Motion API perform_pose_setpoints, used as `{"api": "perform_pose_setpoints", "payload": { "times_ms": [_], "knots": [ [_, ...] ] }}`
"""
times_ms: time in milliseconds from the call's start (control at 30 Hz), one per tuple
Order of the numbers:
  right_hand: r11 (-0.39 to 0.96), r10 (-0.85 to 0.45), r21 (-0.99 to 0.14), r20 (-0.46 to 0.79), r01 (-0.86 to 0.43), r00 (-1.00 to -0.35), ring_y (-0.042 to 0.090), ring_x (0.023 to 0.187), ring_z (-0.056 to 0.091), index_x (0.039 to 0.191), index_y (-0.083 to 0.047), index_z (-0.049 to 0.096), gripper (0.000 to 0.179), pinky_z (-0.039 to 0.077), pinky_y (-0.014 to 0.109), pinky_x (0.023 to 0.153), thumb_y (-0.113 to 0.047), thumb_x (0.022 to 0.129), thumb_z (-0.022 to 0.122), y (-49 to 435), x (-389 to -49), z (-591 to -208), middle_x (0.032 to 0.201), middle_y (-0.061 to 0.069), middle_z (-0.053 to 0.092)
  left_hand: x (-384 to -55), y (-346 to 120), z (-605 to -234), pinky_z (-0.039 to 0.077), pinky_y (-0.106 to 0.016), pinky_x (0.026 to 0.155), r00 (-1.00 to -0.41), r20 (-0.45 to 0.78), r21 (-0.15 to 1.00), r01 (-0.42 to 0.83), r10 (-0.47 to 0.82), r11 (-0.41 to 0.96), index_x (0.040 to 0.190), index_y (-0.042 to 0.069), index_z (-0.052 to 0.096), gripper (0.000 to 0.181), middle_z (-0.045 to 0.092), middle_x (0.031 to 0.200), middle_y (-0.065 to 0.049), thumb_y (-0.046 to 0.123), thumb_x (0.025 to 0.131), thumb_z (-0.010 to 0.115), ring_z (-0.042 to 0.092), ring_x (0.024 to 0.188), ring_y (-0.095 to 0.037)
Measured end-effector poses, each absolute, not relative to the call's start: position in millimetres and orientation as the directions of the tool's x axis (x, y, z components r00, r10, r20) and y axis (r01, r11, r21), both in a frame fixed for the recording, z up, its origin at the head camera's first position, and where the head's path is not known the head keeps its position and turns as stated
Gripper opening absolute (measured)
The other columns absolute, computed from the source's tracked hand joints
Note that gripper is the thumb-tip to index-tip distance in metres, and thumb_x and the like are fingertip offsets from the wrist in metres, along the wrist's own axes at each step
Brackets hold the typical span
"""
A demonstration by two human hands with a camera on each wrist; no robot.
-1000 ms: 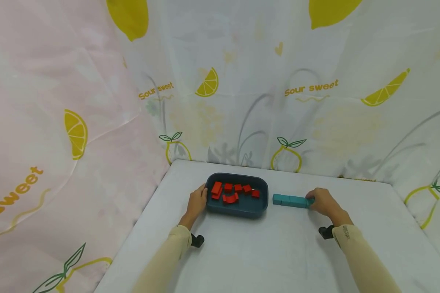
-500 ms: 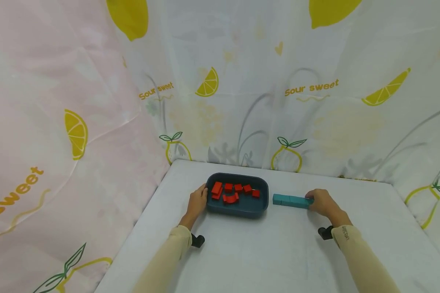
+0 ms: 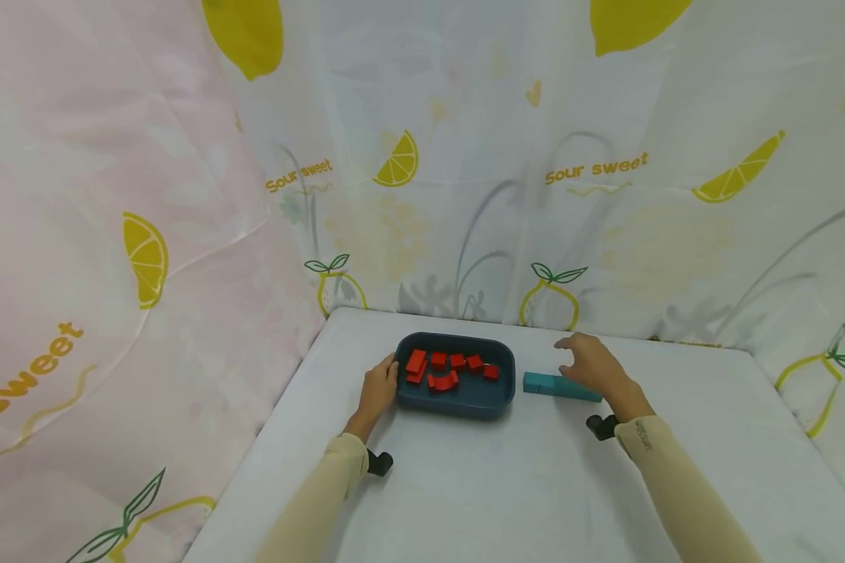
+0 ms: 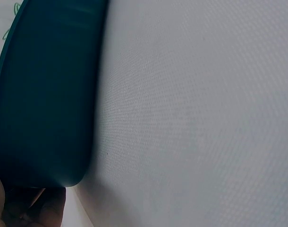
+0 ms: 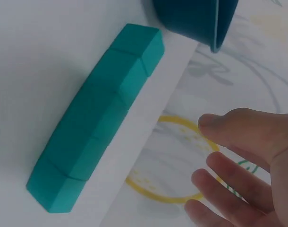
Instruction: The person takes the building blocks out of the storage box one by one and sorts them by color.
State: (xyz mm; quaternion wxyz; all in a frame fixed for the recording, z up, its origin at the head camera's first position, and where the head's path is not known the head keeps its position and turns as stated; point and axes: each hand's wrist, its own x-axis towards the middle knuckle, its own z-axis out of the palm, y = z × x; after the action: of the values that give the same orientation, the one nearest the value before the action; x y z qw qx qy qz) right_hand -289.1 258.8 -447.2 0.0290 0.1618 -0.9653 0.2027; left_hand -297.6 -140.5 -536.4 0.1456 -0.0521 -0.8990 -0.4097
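Left hand (image 3: pixel 378 391) set against tray (image 3: pixel 451 407) at nine o'clock, grip unclear; right hand (image 3: pixel 595 367) spread, empty, at three, teal blocks (image 5: pixel 94 111) best kept unbumped.

A white, finely textured surface (image 3: pixel 479 485) bears a dark blue rounded-corner tray (image 3: pixel 451 405) toward its far edge; just to the tray's right, apart from it, teal blocks (image 3: pixel 548 385) lie end to end in a straight row.

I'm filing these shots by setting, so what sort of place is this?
Probably a simple staged recording booth, though I can't be sure: a white table sits enclosed by lemon-print cloth, bearing a tray of red blocks and a row of teal blocks.
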Motion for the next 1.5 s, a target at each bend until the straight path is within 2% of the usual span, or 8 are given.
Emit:
{"api": "perform_pose_setpoints", "payload": {
  "times_ms": [200, 367, 567, 900, 1200, 1500],
  "knots": [
    [0.842, -0.365, -0.360, 0.169, -0.402, -0.916, 0.041, 0.113, 0.056, 0.119, 0.006, 0.064, 0.040, 0.044, 0.055, 0.097, -0.007, 0.082, 0.075, 229.7, -296.9, -440.7, 0.117, 0.022, 0.064, -297.7, -140.9, -538.1, 0.045, -0.049, 0.099, -0.952, 0.305, 0.724, 0.211, -0.030, 0.657, 0.130, -0.009, 0.056, 0.035, 0.059, 0.126, -0.025, 0.010, 0.102, 0.049, 0.057, 0.118, -0.037],
    [0.832, -0.423, -0.310, 0.183, -0.460, -0.888, 0.037, 0.109, 0.059, 0.118, 0.003, 0.066, 0.040, 0.047, 0.051, 0.095, -0.010, 0.082, 0.076, 202.7, -301.3, -439.4, 0.115, 0.018, 0.066, -297.2, -140.7, -539.9, 0.045, -0.049, 0.099, -0.947, 0.320, 0.715, 0.225, -0.024, 0.662, 0.130, -0.010, 0.056, 0.035, 0.059, 0.126, -0.026, 0.010, 0.102, 0.049, 0.057, 0.118, -0.037],
    [0.788, -0.487, -0.308, 0.219, -0.534, -0.845, 0.035, 0.107, 0.061, 0.116, 0.002, 0.067, 0.037, 0.047, 0.049, 0.094, -0.011, 0.082, 0.077, 172.2, -306.0, -441.2, 0.112, 0.016, 0.068, -295.3, -140.1, -539.1, 0.046, -0.049, 0.098, -0.940, 0.341, 0.714, 0.243, -0.022, 0.657, 0.129, -0.011, 0.057, 0.034, 0.060, 0.124, -0.026, 0.008, 0.102, 0.049, 0.058, 0.117, -0.038],
    [0.772, -0.519, -0.350, 0.136, -0.531, -0.844, 0.031, 0.112, 0.061, 0.122, 0.000, 0.066, 0.038, 0.047, 0.046, 0.097, -0.010, 0.086, 0.073, 126.5, -311.8, -450.5, 0.117, 0.014, 0.067, -293.5, -139.1, -538.5, 0.046, -0.050, 0.098, -0.943, 0.330, 0.725, 0.228, -0.037, 0.650, 0.128, -0.009, 0.058, 0.033, 0.061, 0.124, -0.025, 0.009, 0.101, 0.050, 0.058, 0.117, -0.037],
    [0.780, -0.478, -0.423, 0.073, -0.461, -0.876, 0.030, 0.114, 0.059, 0.121, 0.001, 0.066, 0.038, 0.047, 0.045, 0.098, -0.004, 0.084, 0.074, 115.8, -319.6, -476.7, 0.119, 0.015, 0.066, -291.3, -135.8, -540.3, 0.048, -0.050, 0.094, -0.937, 0.348, 0.706, 0.244, -0.026, 0.665, 0.126, -0.008, 0.059, 0.031, 0.063, 0.120, -0.026, 0.007, 0.100, 0.051, 0.061, 0.112, -0.038],
    [0.785, -0.484, -0.419, 0.048, -0.457, -0.874, 0.024, 0.102, 0.062, 0.115, 0.003, 0.069, 0.038, 0.051, 0.042, 0.091, -0.001, 0.078, 0.078, 108.3, -331.0, -488.8, 0.111, 0.013, 0.068, -292.3, -137.9, -536.3, 0.049, -0.049, 0.094, -0.938, 0.346, 0.706, 0.237, -0.033, 0.667, 0.126, -0.006, 0.060, 0.031, 0.064, 0.119, -0.023, 0.008, 0.101, 0.050, 0.062, 0.112, -0.036]
  ]
}}
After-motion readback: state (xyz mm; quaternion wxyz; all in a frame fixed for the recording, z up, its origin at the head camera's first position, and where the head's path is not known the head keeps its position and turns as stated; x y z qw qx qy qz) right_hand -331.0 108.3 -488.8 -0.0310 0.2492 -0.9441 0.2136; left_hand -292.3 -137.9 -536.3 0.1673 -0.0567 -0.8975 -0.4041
